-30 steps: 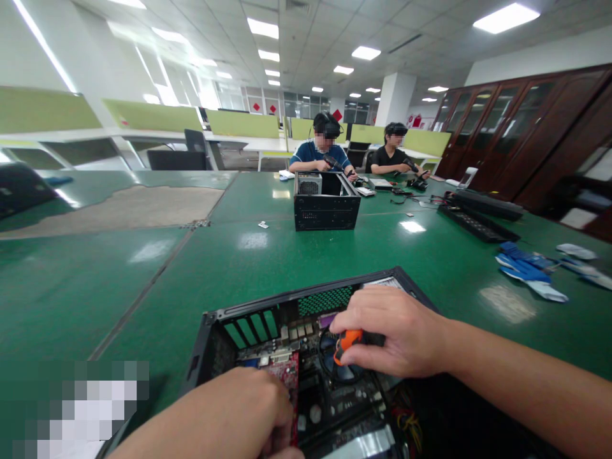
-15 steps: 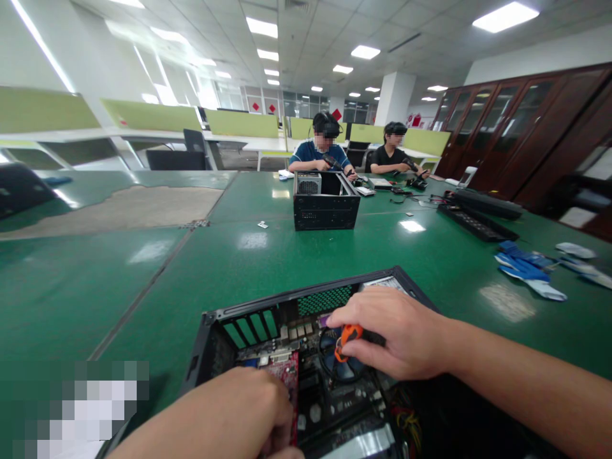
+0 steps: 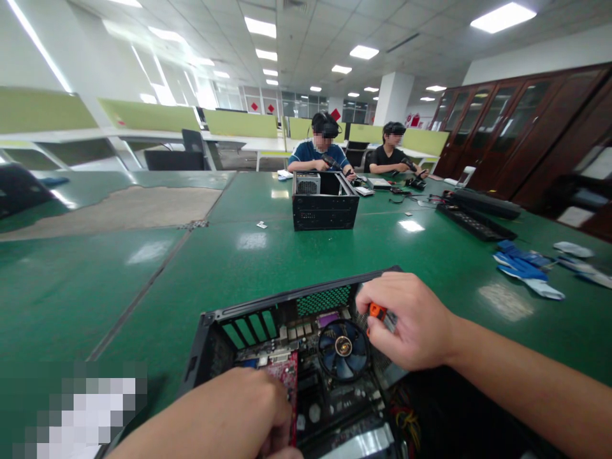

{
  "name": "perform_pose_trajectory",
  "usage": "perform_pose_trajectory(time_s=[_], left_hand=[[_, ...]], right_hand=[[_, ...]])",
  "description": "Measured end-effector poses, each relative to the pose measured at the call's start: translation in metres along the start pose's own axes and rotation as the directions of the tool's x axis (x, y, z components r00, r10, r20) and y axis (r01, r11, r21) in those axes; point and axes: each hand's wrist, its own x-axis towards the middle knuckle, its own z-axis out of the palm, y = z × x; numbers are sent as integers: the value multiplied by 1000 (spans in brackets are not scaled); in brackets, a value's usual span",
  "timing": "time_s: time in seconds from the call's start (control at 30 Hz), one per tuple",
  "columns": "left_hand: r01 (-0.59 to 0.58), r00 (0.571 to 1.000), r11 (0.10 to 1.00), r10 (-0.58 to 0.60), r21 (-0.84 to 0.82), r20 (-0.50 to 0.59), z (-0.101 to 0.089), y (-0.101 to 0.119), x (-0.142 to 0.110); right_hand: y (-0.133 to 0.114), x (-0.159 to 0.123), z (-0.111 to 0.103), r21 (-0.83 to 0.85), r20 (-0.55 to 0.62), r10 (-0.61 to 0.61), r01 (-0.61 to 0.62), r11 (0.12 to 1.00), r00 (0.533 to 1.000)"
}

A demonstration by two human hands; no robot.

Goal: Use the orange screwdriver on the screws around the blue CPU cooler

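Note:
An open black computer case (image 3: 239, 315) lies on the green table right in front of me, its board, a round cooling fan (image 3: 343, 349) and a red card (image 3: 285, 376) showing inside. My right hand (image 3: 411, 322) hovers over the case's far right corner, closed round an orange-handled screwdriver (image 3: 377, 312). My left hand (image 3: 239, 414) rests at the case's near left side, fingers curled down beside the red card; what they grip is hidden.
A second black case (image 3: 325, 210) stands mid-table. Two people sit at the far end, working with tools. A black keyboard (image 3: 471, 223) and blue gloves (image 3: 523, 264) lie to the right. Wooden cabinets (image 3: 526, 127) line the right wall.
My right hand has lifted off the fan with the screwdriver and moved right toward the case's far corner, uncovering the fan. My left hand has stayed put.

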Motion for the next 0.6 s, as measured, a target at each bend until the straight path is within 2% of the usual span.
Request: perform_pose_trajectory(time_s=[0.23,0.4,0.6], left_hand=[[15,999,1000,-15,0,51,-5,3,-1],[-17,1000,999,18,-51,10,-2,0,0],[-26,1000,999,26,-30,-6,-3,0,0]], right_hand=[[0,0,-1,6,15,-8,8,1000,1000],[1,-2,0,18,40,3,-3,1000,999],[1,-3,0,22,62,10,-11,1000,998]])
